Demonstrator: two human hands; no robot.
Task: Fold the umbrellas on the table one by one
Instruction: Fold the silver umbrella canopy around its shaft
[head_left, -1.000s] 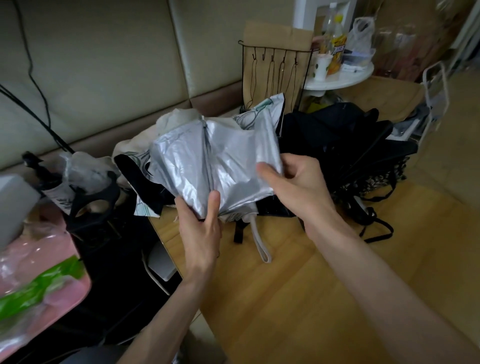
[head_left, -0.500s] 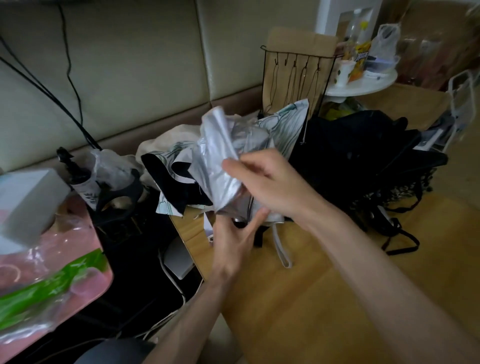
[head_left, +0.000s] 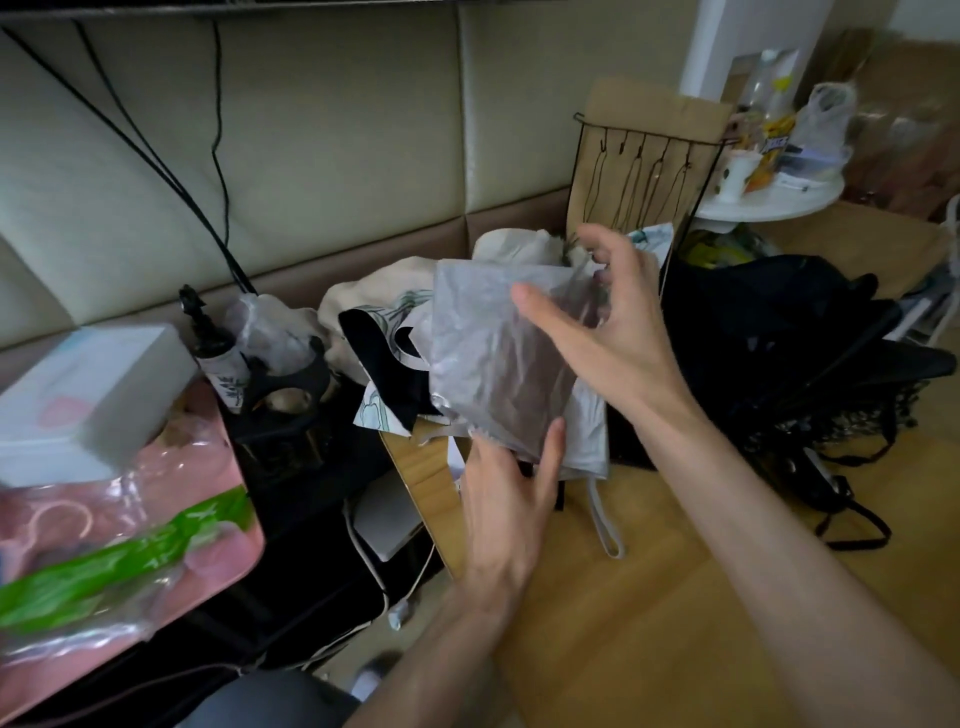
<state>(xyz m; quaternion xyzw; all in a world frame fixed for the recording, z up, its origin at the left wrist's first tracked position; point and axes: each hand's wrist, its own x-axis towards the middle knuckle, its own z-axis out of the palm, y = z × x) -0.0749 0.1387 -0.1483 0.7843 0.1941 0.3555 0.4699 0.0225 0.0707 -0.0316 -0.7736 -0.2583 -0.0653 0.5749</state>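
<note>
A silver umbrella (head_left: 493, 358) is held upright over the near left corner of the wooden table (head_left: 639, 613). Its canopy is gathered into a flat, blurred bundle. My left hand (head_left: 506, 504) grips the bundle's lower end, thumb up against the fabric. My right hand (head_left: 618, 332) is at the upper right of the canopy, with its thumb across the front and its fingers spread loosely over the top corner. A grey wrist strap (head_left: 605, 522) hangs from the umbrella onto the table. A black umbrella pile (head_left: 789, 338) lies to the right. A white and black patterned umbrella (head_left: 387, 364) lies behind.
A wire hook rack (head_left: 644, 161) with cardboard stands behind the pile. A round white side table (head_left: 769, 205) carries bottles and a cup. To the left are a white box (head_left: 88, 395) and a pink bin (head_left: 208, 551) holding plastic bags. Cables (head_left: 218, 156) hang along the padded wall.
The spread silver canopy has been folded over into a narrower bundle. My right hand let go of the fold and moved up to the top right corner. The view has shifted left.
</note>
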